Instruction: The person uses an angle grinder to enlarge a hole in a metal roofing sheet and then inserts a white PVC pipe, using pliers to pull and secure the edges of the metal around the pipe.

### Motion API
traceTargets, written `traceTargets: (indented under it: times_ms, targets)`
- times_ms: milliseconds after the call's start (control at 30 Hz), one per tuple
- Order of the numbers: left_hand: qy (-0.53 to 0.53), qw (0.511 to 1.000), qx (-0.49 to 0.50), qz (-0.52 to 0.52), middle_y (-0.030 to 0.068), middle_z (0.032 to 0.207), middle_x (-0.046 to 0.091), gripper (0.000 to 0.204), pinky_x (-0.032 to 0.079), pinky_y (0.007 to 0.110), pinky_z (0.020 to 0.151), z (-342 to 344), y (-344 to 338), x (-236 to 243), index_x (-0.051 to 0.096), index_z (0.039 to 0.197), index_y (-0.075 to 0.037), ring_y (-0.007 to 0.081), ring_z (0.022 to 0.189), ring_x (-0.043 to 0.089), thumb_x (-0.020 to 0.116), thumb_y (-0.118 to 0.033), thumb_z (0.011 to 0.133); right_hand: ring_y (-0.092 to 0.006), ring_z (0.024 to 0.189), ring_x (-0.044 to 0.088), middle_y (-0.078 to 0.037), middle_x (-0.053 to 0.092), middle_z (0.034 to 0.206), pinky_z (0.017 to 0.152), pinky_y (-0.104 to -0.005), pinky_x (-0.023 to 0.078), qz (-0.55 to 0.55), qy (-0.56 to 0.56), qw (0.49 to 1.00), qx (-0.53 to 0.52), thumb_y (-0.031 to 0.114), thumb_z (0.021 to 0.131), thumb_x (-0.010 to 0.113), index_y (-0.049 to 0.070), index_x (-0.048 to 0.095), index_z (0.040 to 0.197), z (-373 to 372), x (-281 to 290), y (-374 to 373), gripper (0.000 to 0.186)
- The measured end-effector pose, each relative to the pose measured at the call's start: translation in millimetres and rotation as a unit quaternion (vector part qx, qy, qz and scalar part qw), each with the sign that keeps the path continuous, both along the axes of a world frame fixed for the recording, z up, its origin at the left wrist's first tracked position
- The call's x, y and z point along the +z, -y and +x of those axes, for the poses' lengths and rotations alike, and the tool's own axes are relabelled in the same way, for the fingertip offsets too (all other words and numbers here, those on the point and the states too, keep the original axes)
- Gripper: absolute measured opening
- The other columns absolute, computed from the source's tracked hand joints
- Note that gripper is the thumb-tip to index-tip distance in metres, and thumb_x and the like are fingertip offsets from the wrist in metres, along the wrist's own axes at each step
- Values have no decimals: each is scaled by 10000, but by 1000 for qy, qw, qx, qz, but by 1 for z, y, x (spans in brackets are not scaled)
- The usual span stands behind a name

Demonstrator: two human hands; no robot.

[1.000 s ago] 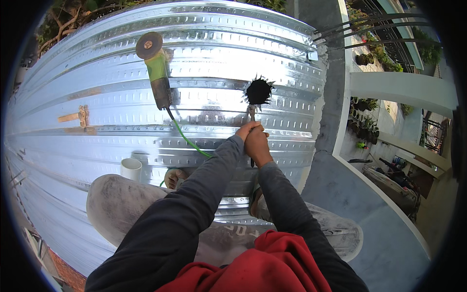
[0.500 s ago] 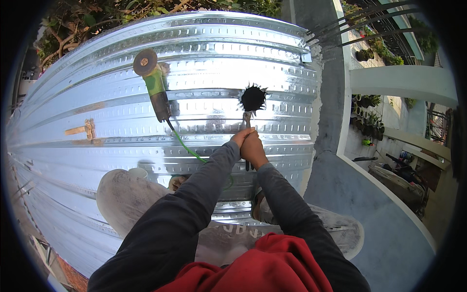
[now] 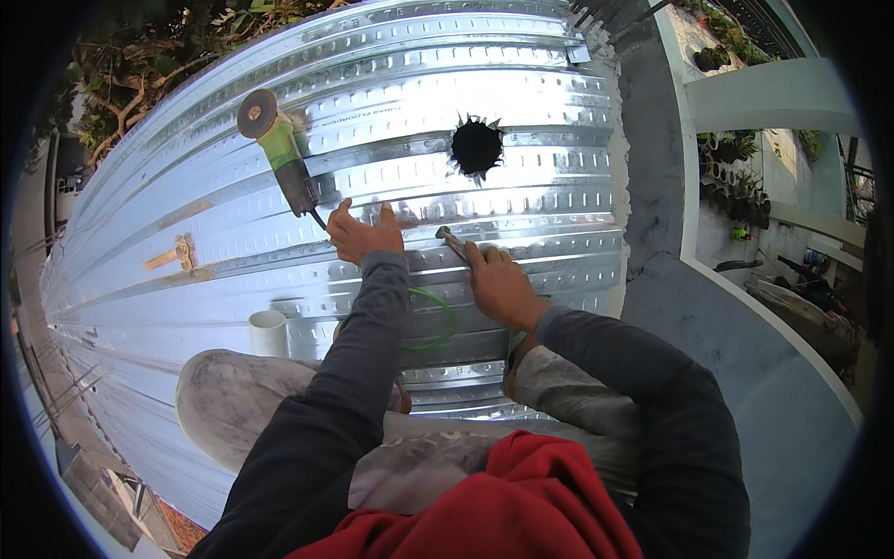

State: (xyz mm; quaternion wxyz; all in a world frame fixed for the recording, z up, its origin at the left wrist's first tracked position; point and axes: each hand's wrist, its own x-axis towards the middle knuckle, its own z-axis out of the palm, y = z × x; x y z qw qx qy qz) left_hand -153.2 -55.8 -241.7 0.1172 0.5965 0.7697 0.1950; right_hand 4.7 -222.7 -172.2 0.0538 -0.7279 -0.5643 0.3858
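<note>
Left hand (image 3: 369,237) off, tool (image 3: 454,246) away from hole (image 3: 477,147)

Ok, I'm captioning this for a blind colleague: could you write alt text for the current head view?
A bare right hand grips a metal tool over a ridged metal sheet, while the open left hand is near the handle end of a green-and-black grinder. A jagged round hole gapes in the sheet beyond the hands.
</note>
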Motion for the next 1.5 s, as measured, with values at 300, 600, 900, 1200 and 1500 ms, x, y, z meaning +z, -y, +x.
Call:
traceTargets:
  times_ms: [300, 600, 900, 1200, 1500]
  targets:
    - [337, 926, 67, -158, 157, 921, 656, 697, 569, 407, 595, -95, -151, -15, 567, 1155, 29, 253, 684, 656, 922, -351, 691, -348, 1158, 551, -190, 497, 1309, 971, -485, 498, 134, 69, 978, 145, 328, 885, 745, 1, 455, 1451, 13, 7, -13, 715]
    - [206, 949, 153, -182, 205, 1149, 705, 831, 538, 438, 990, -68, -111, 14, 570, 1285, -20, 371, 1090, 697, 874, -491, 670, -414, 1100, 651, -256, 622, 1203, 930, -485, 545, 162, -42, 980, 110, 349, 979, 665, -22, 548, 1360, -28, 9, -136, 545]
    - [196, 964, 66, -167, 212, 1299, 589, 1053, 508, 461, 1050, -103, -111, -25, 501, 1355, 32, 362, 1221, 602, 911, -615, 633, -374, 1101, 575, -208, 575, 1205, 946, -491, 482, 181, 47, 959, 214, 265, 903, 690, -22, 599, 1193, -66, -32, -88, 418]
    - [13, 975, -115, 187, 209, 1383, 489, 707, 423, 507, 1048, -53, -90, 7, 566, 1332, -48, 365, 1297, 453, 825, -457, 817, -414, 1172, 584, -208, 502, 1282, 924, -531, 529, -37, 68, 989, 128, 394, 793, 844, -3, 436, 1348, 43, 15, -22, 795]
    - [-182, 944, -256, 104, 83, 1454, 462, 925, 244, 499, 1182, -166, -133, 77, 495, 1416, -174, 297, 1413, 364, 867, -603, 686, -437, 1157, 580, -226, 513, 1260, 907, -494, 542, -8, 4, 978, 210, 303, 800, 854, -7, 469, 1325, 69, 22, -38, 721]
